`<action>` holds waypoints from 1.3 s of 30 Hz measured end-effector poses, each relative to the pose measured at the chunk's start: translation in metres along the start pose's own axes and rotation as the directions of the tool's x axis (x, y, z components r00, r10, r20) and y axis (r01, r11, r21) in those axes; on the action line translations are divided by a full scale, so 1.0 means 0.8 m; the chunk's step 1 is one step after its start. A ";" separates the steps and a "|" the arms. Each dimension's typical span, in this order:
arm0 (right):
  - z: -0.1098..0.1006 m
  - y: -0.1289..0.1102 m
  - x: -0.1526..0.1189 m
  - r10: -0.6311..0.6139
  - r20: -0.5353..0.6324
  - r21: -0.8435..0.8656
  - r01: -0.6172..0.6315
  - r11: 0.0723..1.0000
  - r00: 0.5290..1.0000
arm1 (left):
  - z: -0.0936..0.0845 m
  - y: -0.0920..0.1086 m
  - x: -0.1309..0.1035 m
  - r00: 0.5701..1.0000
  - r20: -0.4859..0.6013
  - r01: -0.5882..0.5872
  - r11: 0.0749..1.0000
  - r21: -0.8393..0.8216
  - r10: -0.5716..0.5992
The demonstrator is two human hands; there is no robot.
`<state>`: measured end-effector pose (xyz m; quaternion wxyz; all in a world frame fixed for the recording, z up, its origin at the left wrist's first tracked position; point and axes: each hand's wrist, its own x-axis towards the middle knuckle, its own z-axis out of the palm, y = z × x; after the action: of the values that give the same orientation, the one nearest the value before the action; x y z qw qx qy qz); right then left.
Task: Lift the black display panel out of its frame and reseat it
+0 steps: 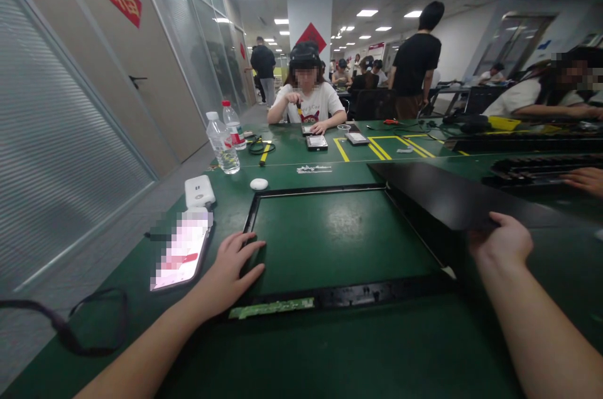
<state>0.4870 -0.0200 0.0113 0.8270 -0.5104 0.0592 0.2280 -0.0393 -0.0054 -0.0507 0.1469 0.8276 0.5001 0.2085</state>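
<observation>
A black rectangular frame (pixel 377 293) lies flat on the green table, with the green tabletop showing through its middle. Along its near bar, at the left end, is a green circuit board strip (pixel 273 308). My left hand (pixel 230 270) rests over the frame's left side with its fingers spread. My right hand (pixel 505 243) is closed on the edge of a thin black panel (pixel 438 195). The panel is tilted up at the frame's right side; whether it is attached there I cannot tell. White bits show at the frame's right corners.
To the left lie a lit phone (pixel 181 251), a white power bank (pixel 199 190) and a white earbud case (pixel 259 184). Two bottles (pixel 223 144) stand behind them. Across the table (pixel 330 361) a person (pixel 308 97) works over hard drives (pixel 317 142). At right, another person's hand (pixel 586 180) is near black strips.
</observation>
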 end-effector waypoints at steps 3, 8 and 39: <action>0.003 0.002 0.001 0.034 -0.103 -0.015 -0.036 0.999 0.994 | -0.005 0.008 0.001 1.000 0.018 0.016 1.000 0.004 -0.017; 0.004 0.003 0.005 0.077 -0.108 -0.043 -0.082 0.996 0.991 | -0.009 0.017 0.003 0.999 0.035 0.025 1.000 0.010 -0.026; -0.001 0.022 0.044 0.120 -0.132 -0.075 -0.131 0.989 0.984 | -0.008 0.018 0.003 0.998 0.059 0.020 0.999 0.040 -0.022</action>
<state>0.5109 -0.0032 -0.0151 0.7835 -0.5534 0.1342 0.2489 -0.0309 -0.0096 -0.0381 0.1475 0.8309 0.5081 0.1723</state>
